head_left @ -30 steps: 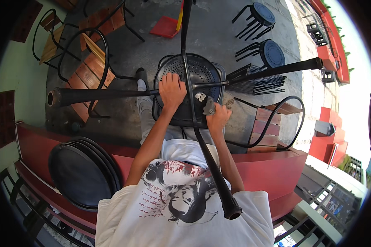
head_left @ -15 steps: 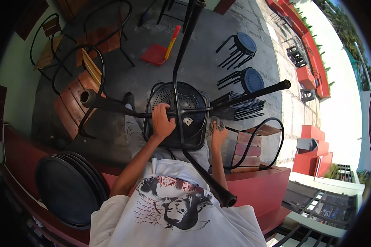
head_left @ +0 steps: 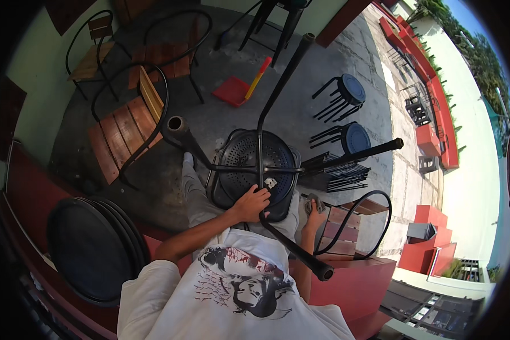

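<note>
An upturned black metal stool (head_left: 232,152) rests across my lap, its perforated round seat underneath and its splayed tubular legs pointing up and outward. My left hand (head_left: 251,205) is wrapped round the near leg, just below where the tubes cross. A small whitish label or scrap (head_left: 271,183) shows by the crossing. To the right of the seat, my right hand (head_left: 316,216) holds a bunched grey cloth (head_left: 312,203), apart from the stool's frame.
Wooden-slat chairs (head_left: 119,133) with black tube frames stand at left, another chair (head_left: 341,226) at right. A red dustpan (head_left: 231,90) with a yellow handle lies ahead. Blue-topped stools (head_left: 352,88) lie to the right. Round black trays or tabletops (head_left: 90,249) lean at lower left.
My left hand has moved from the left side of the stool's crossing tubes to its near leg. The cloth in my right hand has dropped a little nearer me; the view has shifted.
</note>
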The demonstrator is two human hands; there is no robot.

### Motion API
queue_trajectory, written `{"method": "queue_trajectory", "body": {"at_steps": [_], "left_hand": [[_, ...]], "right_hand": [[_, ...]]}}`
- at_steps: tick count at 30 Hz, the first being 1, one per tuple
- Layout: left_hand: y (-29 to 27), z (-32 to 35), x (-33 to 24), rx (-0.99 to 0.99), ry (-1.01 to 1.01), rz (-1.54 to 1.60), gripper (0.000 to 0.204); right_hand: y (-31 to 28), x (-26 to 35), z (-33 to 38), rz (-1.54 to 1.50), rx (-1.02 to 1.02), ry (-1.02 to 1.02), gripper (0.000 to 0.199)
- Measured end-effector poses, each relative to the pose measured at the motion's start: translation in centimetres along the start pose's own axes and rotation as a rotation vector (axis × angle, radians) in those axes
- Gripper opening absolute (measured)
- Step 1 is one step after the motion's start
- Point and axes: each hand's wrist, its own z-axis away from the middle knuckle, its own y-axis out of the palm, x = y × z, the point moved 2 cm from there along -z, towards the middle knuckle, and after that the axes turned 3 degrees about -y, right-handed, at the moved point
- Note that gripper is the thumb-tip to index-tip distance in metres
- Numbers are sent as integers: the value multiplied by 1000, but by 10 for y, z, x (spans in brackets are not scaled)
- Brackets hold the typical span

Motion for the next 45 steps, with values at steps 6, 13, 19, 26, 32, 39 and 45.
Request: {"method": "queue_trajectory", "body": {"at_steps": [6,13,19,26,32,39,45], "left_hand": [[-12,-18,-13,59,153,-71,20],[-97,-70,-40,-211,137,63,20],[-145,-85,-28,-362,31,271,24],[-179,-83,-16,-548,-155,507,29],[-238,-50,26,-777,-242,952,40],[-287,-10,11,-863,-395,1056,39],[-311,16,-17,-1108,-526,1252,28]], "right_hand": [[21,25,9,-98,132,51,36],[23,22,4,-185,66,125,33],[30,47,12,-246,141,116,30],[45,63,34,-147,293,115,32],[69,57,57,-36,420,0,31],[101,112,78,167,584,-455,23],[151,142,93,-4,789,-289,24]]}}
